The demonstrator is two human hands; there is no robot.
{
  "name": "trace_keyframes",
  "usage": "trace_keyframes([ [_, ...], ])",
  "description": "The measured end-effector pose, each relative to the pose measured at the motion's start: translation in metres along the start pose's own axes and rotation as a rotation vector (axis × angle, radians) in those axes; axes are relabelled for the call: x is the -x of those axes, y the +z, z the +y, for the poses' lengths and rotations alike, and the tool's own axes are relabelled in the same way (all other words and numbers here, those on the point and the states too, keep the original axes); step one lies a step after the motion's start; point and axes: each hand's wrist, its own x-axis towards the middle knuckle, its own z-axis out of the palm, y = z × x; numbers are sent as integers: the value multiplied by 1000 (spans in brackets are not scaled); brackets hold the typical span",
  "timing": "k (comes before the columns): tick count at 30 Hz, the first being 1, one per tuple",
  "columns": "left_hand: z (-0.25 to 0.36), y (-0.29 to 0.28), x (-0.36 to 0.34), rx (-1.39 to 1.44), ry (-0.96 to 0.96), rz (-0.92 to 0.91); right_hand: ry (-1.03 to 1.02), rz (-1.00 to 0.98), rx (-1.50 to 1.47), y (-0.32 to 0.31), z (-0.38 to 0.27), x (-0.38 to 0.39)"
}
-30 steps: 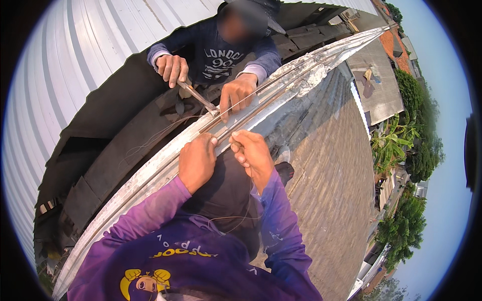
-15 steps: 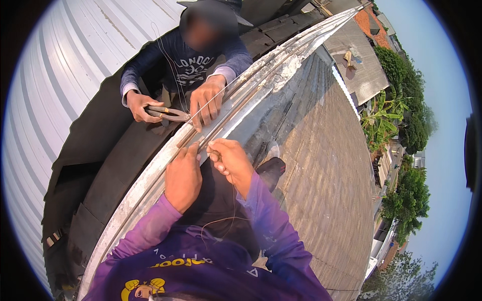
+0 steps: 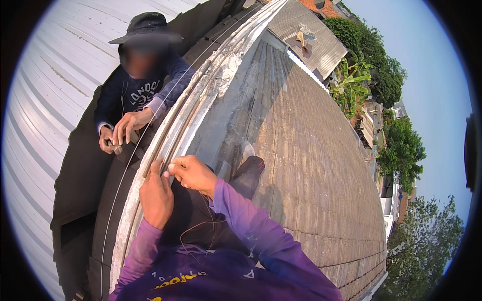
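Note:
I sit astride a roof ridge in purple sleeves. My left hand (image 3: 156, 198) rests closed on the rusty steel rods (image 3: 183, 120) that run along the white crumbling ridge wall (image 3: 221, 80). My right hand (image 3: 193, 174) pinches something thin, perhaps a wire, at the rods right beside the left hand; what it pinches is too small to tell. Facing me, a person in a dark hat and dark blue sweatshirt (image 3: 135, 93) holds a small tool (image 3: 116, 148) in both hands by the rods.
A brown tiled roof (image 3: 311, 165) slopes down on my right to an edge far above trees and houses. On the left lie a dark gutter strip (image 3: 80, 170) and white corrugated sheeting (image 3: 45, 100). My shoe (image 3: 251, 165) rests on the tiles.
The view has swung right and closer. The other person has drawn both hands down to the left of the rods. My hands stay together on the rods.

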Motion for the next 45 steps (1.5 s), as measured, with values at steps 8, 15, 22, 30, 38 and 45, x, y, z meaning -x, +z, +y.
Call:
trace_keyframes([
  [8, -5, 22, -9, -107, 41, 56, 32, 52, 22, -6, 5, 2],
  [15, -7, 26, -11, 17, 25, 12, 246, 62, -279, 6, 27, -33],
  [22, -28, 32, -18, -158, 73, 20, -2, 61, -2, -1, 4, 7],
  [30, -14, 16, -19, -82, 25, -34, -20, -40, 279, -17, -17, 58],
  [38, -14, -4, -17, 365, -310, -241, 274, -102, -69, -87, 4, 165],
  [45, -24, -28, -27, 812, -493, -514, 340, -8, 58, -128, 10, 207],
])
